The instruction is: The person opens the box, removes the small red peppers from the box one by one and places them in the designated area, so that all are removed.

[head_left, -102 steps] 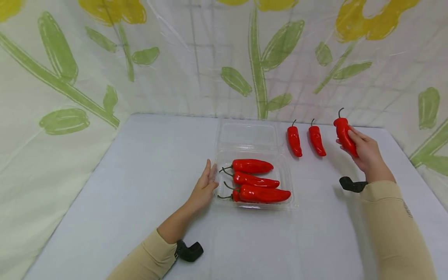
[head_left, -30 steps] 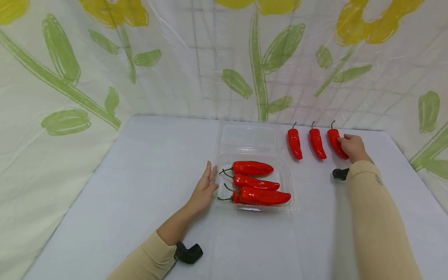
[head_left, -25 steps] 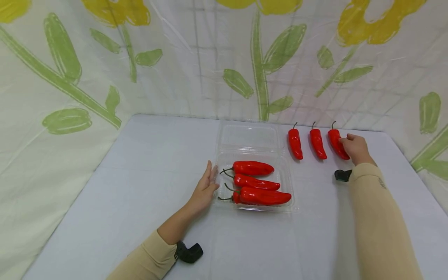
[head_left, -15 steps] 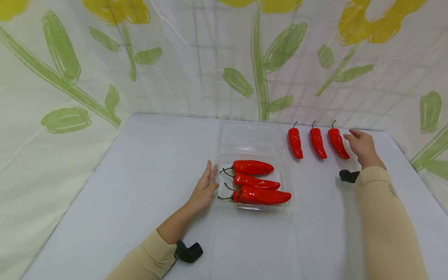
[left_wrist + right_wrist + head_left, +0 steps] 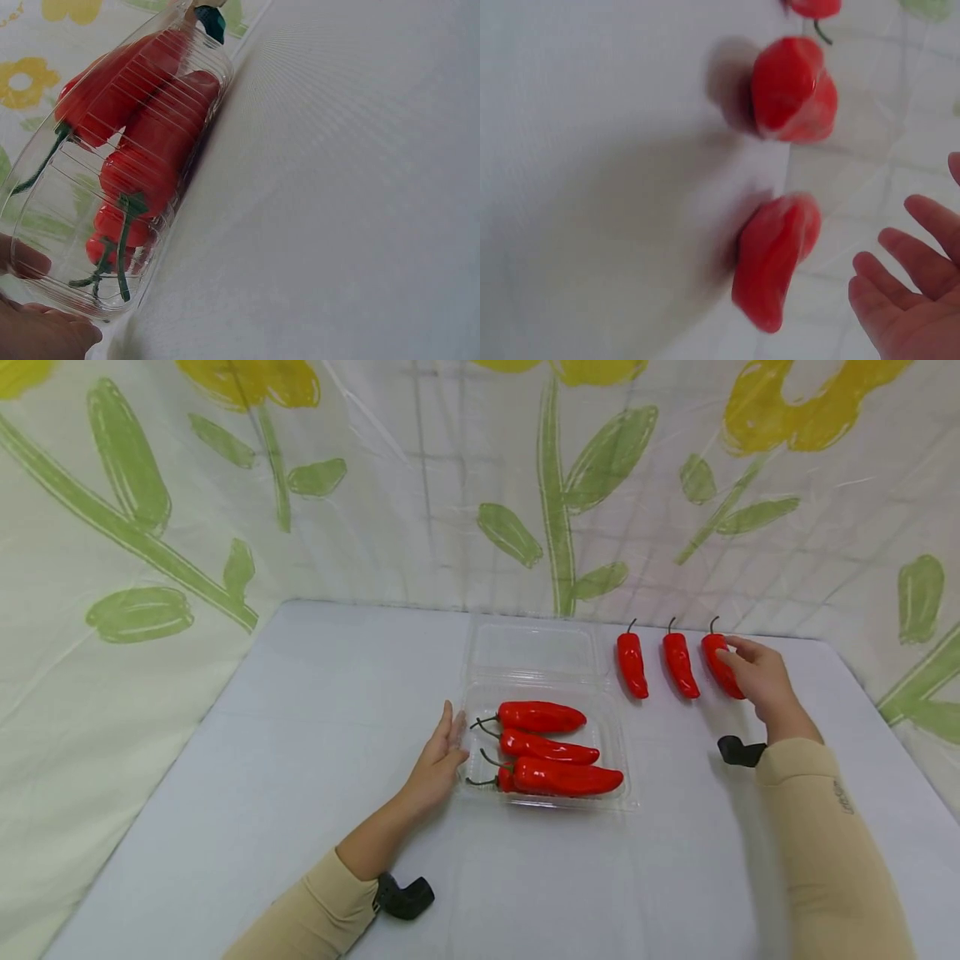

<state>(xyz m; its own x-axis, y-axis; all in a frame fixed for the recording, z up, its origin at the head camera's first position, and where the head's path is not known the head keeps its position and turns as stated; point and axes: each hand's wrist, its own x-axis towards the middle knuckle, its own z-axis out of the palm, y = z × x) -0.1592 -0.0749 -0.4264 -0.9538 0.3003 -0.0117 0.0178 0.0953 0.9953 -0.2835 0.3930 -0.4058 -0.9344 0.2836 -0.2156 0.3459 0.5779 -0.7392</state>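
Note:
My left hand (image 5: 433,766) rests against the left side of a clear plastic clamshell container (image 5: 617,718), its fingers mostly straight. In the left wrist view, a finger shows through the container's wall. Several red peppers (image 5: 568,777) lie in the container, green stems to the left. At the back right, my right hand (image 5: 759,675) is at the rightmost pepper (image 5: 718,662) of a row on the table, overlapping it in the head view. The right wrist view shows that hand's fingers (image 5: 915,262) spread and apart from the blurred pepper (image 5: 769,259).
The container's lid (image 5: 534,648) lies folded back towards the far edge. Two more red peppers, a left one (image 5: 632,665) and a middle one (image 5: 680,665), lie between container and right hand. A flower-printed curtain (image 5: 420,485) hangs behind the white table (image 5: 315,693).
The red pepper my right hand held in the air now lies at the right end of the row. That hand let go, drew back right, then came back over it. My left hand stayed put.

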